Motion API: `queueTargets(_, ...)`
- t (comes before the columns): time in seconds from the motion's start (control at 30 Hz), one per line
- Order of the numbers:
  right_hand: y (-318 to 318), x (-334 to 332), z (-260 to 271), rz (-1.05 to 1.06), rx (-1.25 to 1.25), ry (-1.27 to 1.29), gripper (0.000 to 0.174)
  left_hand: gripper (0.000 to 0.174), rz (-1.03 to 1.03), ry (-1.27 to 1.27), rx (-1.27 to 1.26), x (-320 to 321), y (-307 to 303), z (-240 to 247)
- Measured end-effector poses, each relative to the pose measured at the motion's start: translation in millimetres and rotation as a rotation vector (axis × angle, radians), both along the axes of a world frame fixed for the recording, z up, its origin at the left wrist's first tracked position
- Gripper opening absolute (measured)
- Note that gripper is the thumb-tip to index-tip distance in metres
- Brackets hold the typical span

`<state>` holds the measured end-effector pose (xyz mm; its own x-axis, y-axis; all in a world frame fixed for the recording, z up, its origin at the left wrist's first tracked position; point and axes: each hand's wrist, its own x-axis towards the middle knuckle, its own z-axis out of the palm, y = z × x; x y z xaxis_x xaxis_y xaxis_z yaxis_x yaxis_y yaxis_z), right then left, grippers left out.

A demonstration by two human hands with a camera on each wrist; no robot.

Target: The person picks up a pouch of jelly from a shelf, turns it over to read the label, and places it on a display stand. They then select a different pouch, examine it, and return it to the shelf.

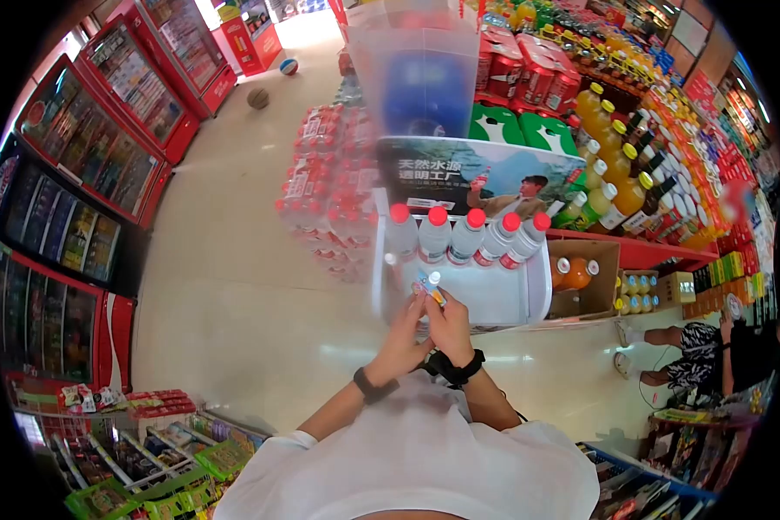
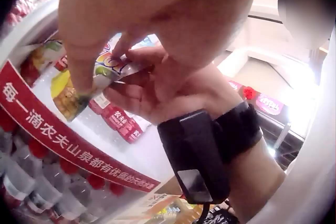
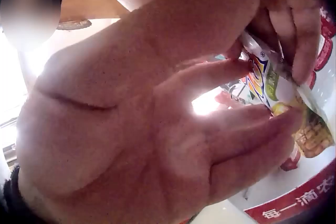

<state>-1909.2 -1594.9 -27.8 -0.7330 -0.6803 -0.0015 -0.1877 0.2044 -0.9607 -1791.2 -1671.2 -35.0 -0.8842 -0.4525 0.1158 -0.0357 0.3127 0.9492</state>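
Note:
Both hands meet over the near side of a white tub (image 1: 541,295). Between them is a small, glossy spouted pouch (image 1: 425,284) with a white cap (image 1: 434,277). My left hand (image 1: 403,334) pinches one side of the pouch. The fingers of my right hand (image 1: 450,328) grip the other side. Coloured lettering and yellow fruit appear on the pouch (image 3: 268,79) in the right wrist view. In the left wrist view, fingers cover part of the pouch (image 2: 105,69). Several clear water bottles (image 1: 469,236) with red caps stand in a row along the tub's far side.
A printed sign (image 1: 442,178) rises behind the bottles. Wrapped bottle packs (image 1: 325,165) are stacked to the left, and juice bottles (image 1: 611,143) fill the right. Red drink fridges (image 1: 87,147) line the far left. Another person (image 1: 698,355) is at the right.

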Motion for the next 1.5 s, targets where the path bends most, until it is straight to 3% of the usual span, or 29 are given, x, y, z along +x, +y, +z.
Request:
queueTargets(0.13,-21,-13,-11,0.064,0.038,0.023,0.044,0.091,0.063,-0.099,0.05,-12,-8,-19)
queueTargets(0.23,-33,-12,-7,0.091,0.113,0.007,0.044,0.094,0.054,-0.072,0.279,-19,-12,-29)
queueTargets(0.53,-44,-12,-18,0.096,0.071,-0.047,0.047,0.087,0.033,-0.074,0.382,-23,-19,-21)
queueTargets(0.6,-43,-12,-11,0.124,0.142,-0.191,0.049,0.082,0.037,-0.097,0.265,-21,-22,-22)
queueTargets(0.7,-47,-8,-42,0.077,-0.05,0.13,0.057,0.069,0.127,-0.205,0.261,-11,-20,-12)
queueTargets(0.8,-38,-1,-29,-0.074,-0.086,0.159,0.064,0.053,0.243,-0.212,0.183,6,-11,-4)
queueTargets(1.03,-33,38,17,-0.163,-0.463,0.262,0.043,0.029,0.35,-0.116,0.238,85,-5,11)
queueTargets(1.17,-42,99,31,0.023,-0.637,0.191,0.038,0.025,0.508,-0.056,0.169,149,7,8)
queueTargets(1.5,-39,328,35,0.688,-0.505,-0.035,0.029,0.025,0.922,-0.043,0.104,368,84,32)
